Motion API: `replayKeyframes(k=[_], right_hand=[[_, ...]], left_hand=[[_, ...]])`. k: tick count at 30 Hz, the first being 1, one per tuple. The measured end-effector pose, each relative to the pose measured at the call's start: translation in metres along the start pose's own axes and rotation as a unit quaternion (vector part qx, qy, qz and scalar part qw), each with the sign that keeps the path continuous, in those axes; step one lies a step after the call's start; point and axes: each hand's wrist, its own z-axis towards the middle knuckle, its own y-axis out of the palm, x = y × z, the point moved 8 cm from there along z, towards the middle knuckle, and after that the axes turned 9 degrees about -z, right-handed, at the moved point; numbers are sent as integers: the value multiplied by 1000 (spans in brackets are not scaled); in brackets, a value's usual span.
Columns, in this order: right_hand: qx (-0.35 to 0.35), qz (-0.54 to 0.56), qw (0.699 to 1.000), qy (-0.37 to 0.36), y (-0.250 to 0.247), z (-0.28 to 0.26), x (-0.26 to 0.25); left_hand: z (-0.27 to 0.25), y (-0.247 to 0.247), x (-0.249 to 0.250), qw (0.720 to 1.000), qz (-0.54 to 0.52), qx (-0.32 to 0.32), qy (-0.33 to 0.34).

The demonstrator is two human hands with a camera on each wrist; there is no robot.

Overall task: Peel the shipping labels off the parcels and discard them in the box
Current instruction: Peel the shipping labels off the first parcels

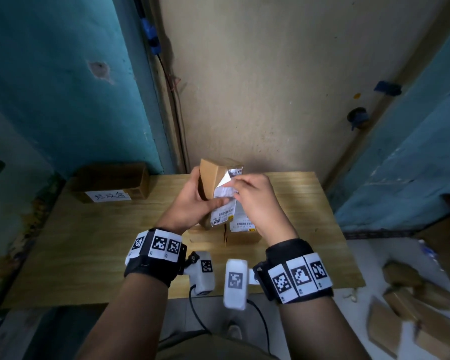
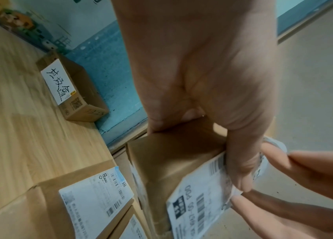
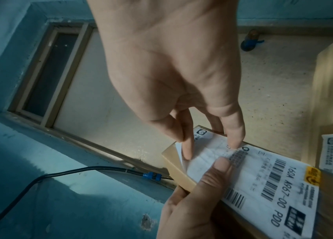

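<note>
My left hand [image 1: 192,201] holds a brown cardboard parcel [image 1: 209,178] upright above the wooden table [image 1: 102,242], with its thumb pressed on the white shipping label [image 1: 222,211]. My right hand [image 1: 247,193] pinches the label's lifted top corner, whose white underside shows. In the right wrist view the fingertips [image 3: 188,150] sit on that raised corner of the label [image 3: 263,181], and the left thumb [image 3: 214,174] holds the label down on the parcel [image 3: 179,169]. The left wrist view shows the parcel [image 2: 171,161], its label [image 2: 200,198] and the right hand's fingers [image 2: 308,174]. The open discard box [image 1: 109,181] stands at the table's back left.
Under my hands, more labelled parcels [image 1: 242,233] lie on the table, and they show in the left wrist view as labelled parcels [image 2: 92,198] too. Several brown parcels [image 1: 413,307] are scattered on the floor at the right. A wall rises just behind the table.
</note>
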Motion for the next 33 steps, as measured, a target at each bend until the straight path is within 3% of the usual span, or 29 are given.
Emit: replayKeyframes(k=[5,10,19,33], right_hand=[[13,46,998,37,12,-4,2],[42,10,999,16,26,-7,2],[36,-22,998,35,43,-16,-10],[20,-71,997,-17,107,-35,-25]], left_hand=[[-2,-12,0,1000,-4,-14,1],[-4,-15,-4,999,0,-41,-1],[-11,-38,5,999,-29,-39,11],[-44,-97,0,998,-52,-25,12]])
